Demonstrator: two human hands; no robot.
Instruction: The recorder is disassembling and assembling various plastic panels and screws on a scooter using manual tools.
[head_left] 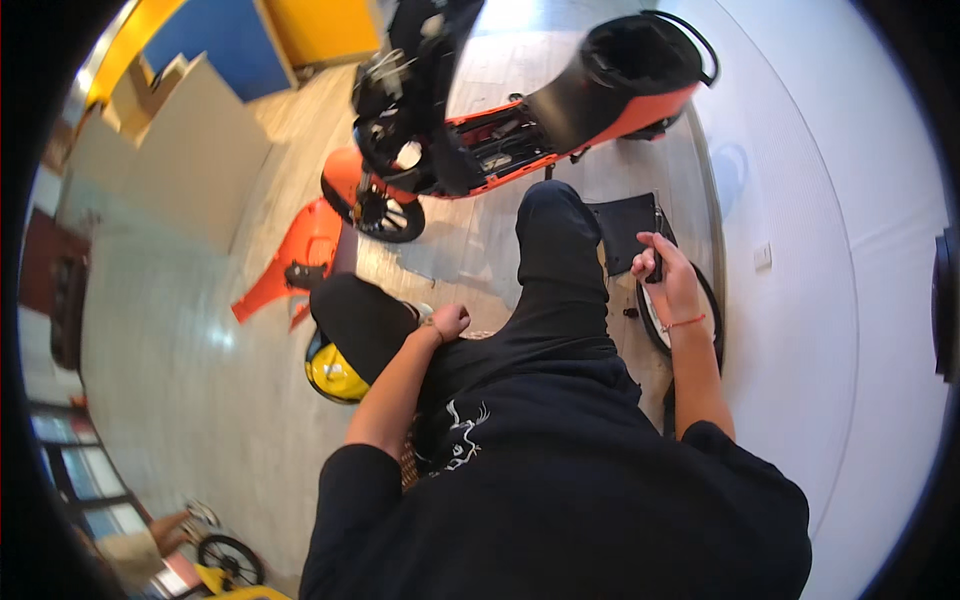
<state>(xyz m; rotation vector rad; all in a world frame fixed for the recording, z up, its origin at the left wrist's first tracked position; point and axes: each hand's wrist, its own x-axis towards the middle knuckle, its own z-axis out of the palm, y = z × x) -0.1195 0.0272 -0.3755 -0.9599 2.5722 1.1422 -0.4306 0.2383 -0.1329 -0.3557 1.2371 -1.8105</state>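
Observation:
My right hand [665,268] grips a black tool [655,262] with a slim metal shaft pointing up, over a flat black panel [622,230]. My left hand [449,322] rests by my left leg, fingers curled, with nothing visible in them. In front of me stands a partly dismantled orange and black scooter [630,105], its inner frame and wiring exposed. A loose orange body panel [305,245] lies on the floor at the left. A yellow and black round object [335,372] is under my left leg, and a black and white curved item [706,310] lies beside my right forearm.
A white wall [820,300] runs close along my right. Pale cardboard or board boxes [165,160] stand at the back left, near yellow and blue panels [225,45]. A small bicycle [230,555] is at the lower left on the pale floor [170,350].

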